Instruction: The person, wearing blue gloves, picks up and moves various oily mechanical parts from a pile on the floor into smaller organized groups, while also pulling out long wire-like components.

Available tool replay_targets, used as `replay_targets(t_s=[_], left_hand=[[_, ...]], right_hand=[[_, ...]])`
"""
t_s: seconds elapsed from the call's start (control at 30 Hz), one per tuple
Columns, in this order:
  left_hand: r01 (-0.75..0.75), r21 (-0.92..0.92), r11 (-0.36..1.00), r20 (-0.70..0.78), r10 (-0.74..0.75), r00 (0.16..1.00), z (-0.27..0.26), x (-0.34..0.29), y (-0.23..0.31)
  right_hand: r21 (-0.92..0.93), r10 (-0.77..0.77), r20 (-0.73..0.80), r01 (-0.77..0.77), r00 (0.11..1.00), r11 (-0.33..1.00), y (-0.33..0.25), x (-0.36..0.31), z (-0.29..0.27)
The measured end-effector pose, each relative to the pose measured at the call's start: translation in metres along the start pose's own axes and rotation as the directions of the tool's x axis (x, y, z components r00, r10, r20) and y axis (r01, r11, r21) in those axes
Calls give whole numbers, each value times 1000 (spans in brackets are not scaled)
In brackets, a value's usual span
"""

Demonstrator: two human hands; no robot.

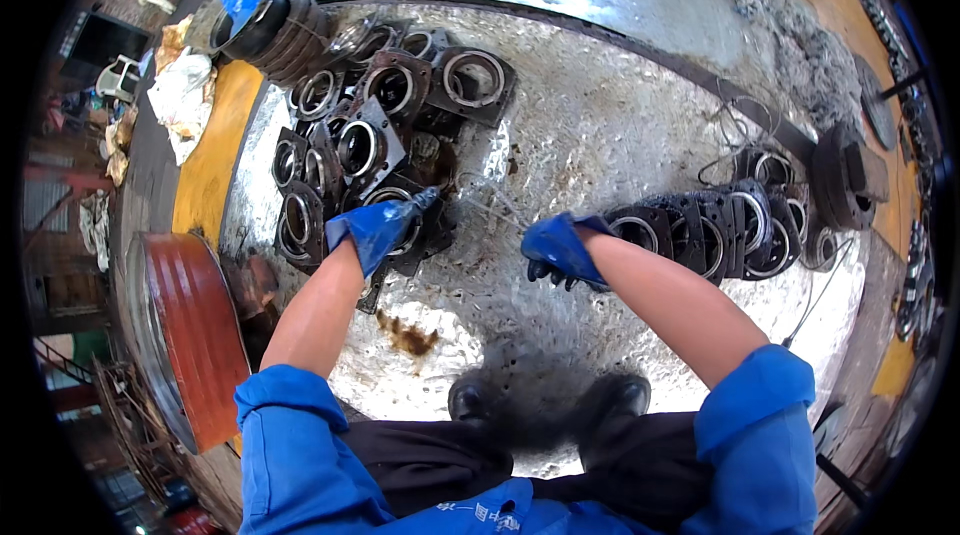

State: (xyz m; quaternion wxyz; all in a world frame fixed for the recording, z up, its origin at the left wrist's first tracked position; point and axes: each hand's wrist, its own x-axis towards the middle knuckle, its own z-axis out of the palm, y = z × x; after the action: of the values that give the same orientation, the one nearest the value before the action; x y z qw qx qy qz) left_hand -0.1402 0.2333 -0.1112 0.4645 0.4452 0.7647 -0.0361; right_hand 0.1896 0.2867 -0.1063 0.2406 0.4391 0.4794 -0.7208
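Observation:
My left hand (385,227), in a blue glove, reaches over the near edge of a pile of dark, greasy square plates with round ring openings (370,150). Its fingertips are pressed together beside a ringed plate (405,237); what they hold, if anything, is hidden. My right hand (563,250), in a blue glove with dark fingers, hovers between the pile and a row of similar plates (705,235). Its fingers are curled in. A thin wire (490,197) runs from the pile to this hand and seems to be gripped there.
Left of me stands a rusty red drum (190,340). A dark ribbed cylinder with a blue bag (243,0) sits behind the pile. Loose wire (735,125) and a heavy dark block (840,175) lie at the right. My boots (620,397) stand on the worn metal sheet (590,150).

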Motion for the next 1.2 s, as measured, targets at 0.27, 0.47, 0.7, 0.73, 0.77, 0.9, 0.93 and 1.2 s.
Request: replay_targets(t_s=[0.27,0.47,0.7,0.73,0.77,0.9,0.93,1.2], left_hand=[[-8,-128,992,-36,4,999,0,6,0],[-63,-376,925,-53,46,997,8,5,0],[-48,-865,499,55,189,981,26,-12,2],[-23,-913,408,69,208,976,31,-12,1],[16,-950,313,96,243,965,35,-12,-3],[176,-979,100,202,441,874,49,-26,-2],[19,-986,168,82,378,922,59,-46,17],[462,-887,7,424,408,808,103,-40,-26]], right_hand=[[-662,-108,-143,-14,984,750,30,89,29],[-513,-48,-164,-43,985,857,10,30,25],[-276,-13,-72,-8,997,961,48,11,24],[-316,-40,-49,22,998,948,50,4,23],[-356,-72,-24,59,997,933,52,-3,24],[-513,-174,79,190,982,837,62,-29,25],[-540,-187,92,207,978,816,72,-37,22],[-784,-306,142,296,941,546,54,-41,56]])
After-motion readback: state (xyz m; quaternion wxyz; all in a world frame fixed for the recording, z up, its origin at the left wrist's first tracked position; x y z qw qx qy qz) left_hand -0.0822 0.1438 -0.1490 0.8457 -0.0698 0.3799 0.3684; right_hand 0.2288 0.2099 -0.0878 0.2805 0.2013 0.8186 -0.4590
